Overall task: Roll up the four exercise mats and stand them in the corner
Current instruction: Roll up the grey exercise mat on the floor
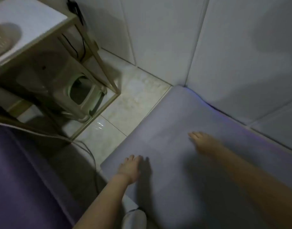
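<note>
Lilac mat [175, 116] flat and unrolled on the tiled floor [125, 104], far corner tucked against the wall [158, 38]. Left grip [130, 168] open, fingers straight, resting on the mat near its left edge, holding nothing. Right grip [202, 142] open too, fingers stretched forward over the mat's middle; blurred, contact unclear. Darker purple mat [18, 179] at lower left, near a wooden rack [95, 52].
</note>
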Demonstrator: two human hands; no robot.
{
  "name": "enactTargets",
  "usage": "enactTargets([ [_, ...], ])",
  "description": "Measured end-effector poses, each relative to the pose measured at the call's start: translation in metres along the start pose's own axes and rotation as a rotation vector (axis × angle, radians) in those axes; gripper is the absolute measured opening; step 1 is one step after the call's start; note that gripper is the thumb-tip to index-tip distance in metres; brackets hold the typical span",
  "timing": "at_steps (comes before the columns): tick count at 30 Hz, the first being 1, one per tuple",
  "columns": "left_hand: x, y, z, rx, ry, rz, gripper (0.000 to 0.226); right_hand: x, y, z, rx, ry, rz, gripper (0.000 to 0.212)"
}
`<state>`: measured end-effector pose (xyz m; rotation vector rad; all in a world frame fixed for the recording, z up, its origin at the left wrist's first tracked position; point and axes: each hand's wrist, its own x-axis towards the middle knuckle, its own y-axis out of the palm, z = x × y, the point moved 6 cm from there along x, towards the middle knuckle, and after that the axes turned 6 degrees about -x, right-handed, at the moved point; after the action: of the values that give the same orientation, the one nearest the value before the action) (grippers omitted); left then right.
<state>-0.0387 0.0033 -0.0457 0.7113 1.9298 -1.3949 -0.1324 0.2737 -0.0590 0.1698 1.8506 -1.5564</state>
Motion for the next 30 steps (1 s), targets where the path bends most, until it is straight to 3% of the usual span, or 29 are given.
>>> enactTargets([
  [5,0.057,0.014,0.036,0.020,-0.045,-0.072,0.066,0.048,0.059,0.032,-0.023,-0.003,0.078,0.062],
  [9,0.095,0.015,0.060,-0.037,-0.062,-0.182,0.067,0.083,0.069,0.058,-0.050,-0.080,-0.145,0.058],
  [13,0.120,0.013,0.072,-0.114,-0.086,-0.226,0.071,0.097,0.089,0.066,-0.014,-0.049,0.037,0.060],
  [21,0.137,0.004,0.099,-0.248,-0.225,-0.258,0.102,0.101,0.093,0.080,-0.035,-0.017,0.054,0.056],
  [26,0.125,-0.007,0.092,-0.236,-0.231,-0.251,0.082,0.091,0.068,0.091,0.016,-0.015,-0.061,0.059],
  [30,0.094,-0.010,0.063,-0.168,-0.168,-0.372,0.072,0.077,0.033,0.104,0.002,-0.071,-0.193,0.062],
])
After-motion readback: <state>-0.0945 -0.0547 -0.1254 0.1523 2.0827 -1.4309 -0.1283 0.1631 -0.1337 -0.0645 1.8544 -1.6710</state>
